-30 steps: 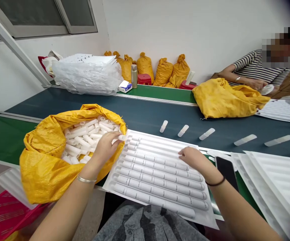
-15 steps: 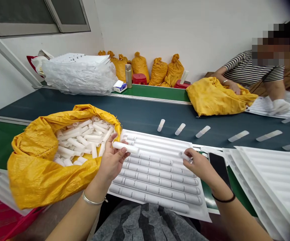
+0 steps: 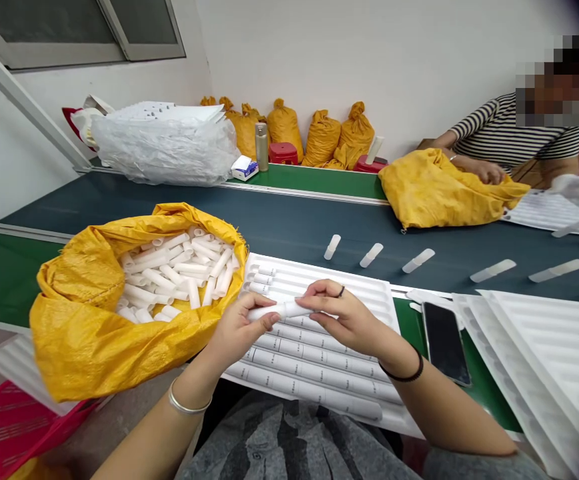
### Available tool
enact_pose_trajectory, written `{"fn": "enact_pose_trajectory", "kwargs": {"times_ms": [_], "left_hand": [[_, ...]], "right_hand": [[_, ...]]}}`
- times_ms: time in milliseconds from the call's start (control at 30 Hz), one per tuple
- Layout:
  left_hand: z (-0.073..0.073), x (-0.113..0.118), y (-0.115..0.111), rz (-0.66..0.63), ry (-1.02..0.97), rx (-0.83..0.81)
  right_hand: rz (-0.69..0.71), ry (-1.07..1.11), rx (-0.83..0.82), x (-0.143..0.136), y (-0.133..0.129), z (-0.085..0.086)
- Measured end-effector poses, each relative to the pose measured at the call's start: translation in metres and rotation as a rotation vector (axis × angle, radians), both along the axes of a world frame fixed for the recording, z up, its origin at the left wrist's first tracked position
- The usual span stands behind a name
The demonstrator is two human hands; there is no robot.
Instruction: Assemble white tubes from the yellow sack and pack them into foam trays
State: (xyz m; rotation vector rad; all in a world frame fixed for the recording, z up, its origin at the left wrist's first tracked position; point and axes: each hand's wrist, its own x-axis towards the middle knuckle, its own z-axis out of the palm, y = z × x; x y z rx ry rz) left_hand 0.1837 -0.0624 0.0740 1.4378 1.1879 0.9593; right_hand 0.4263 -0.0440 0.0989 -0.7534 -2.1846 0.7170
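Over the tray, my left hand point(image 3: 234, 330) is closed around a plain white plastic tube point(image 3: 285, 309). My right hand point(image 3: 352, 319) pinches a short white tube piece at the tube's right end; fingers cover most of it. The two pieces meet end to end, but I cannot tell how far one sits inside the other. Beneath the hands, a white ribbed tray point(image 3: 387, 297) carries rows of white tubes with small dark print point(image 3: 314, 389). Left of my left hand, a yellow woven sack point(image 3: 77, 287) gapes, full of loose white tubes point(image 3: 172, 273).
A phone point(image 3: 445, 343) and stacked white trays point(image 3: 544, 347) lie to the right. Several white tubes point(image 3: 418, 261) stand on the dark belt point(image 3: 289, 220). Across it, a person in a striped top point(image 3: 499, 133) touches another yellow sack point(image 3: 439, 190). A plastic-wrapped stack point(image 3: 164, 150) sits at the back left.
My right hand has moved left with its short piece, bringing it against the end of the tube in my left hand. The view has shifted slightly. The co-worker's gloved hand is no longer clearly seen.
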Motion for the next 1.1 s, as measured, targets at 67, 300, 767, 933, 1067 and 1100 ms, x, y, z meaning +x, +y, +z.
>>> {"fn": "enact_pose_trajectory", "kwargs": {"times_ms": [67, 300, 767, 933, 1067, 1100], "left_hand": [[0.009, -0.003, -0.002, -0.135, 0.094, 0.014], [0.016, -0.007, -0.007, -0.101, 0.369, 0.436], [0.008, -0.016, -0.007, -0.154, 0.684, 1.076], [0.005, -0.017, -0.007, -0.114, 0.59, 0.812], [-0.009, -0.019, -0.013, -0.155, 0.507, 0.72], [-0.014, -0.02, -0.015, -0.177, 0.499, 0.706]], "right_hand": [[0.008, 0.0, 0.019, -0.002, 0.002, -0.001], [-0.08, 0.003, -0.106, -0.006, 0.006, -0.008], [-0.106, 0.199, -0.834, -0.025, 0.003, -0.012], [-0.022, 0.0, -0.257, -0.025, 0.001, -0.008], [0.052, -0.131, -0.061, -0.033, -0.002, -0.005], [0.069, -0.214, -0.043, -0.038, 0.0, -0.007]]}}
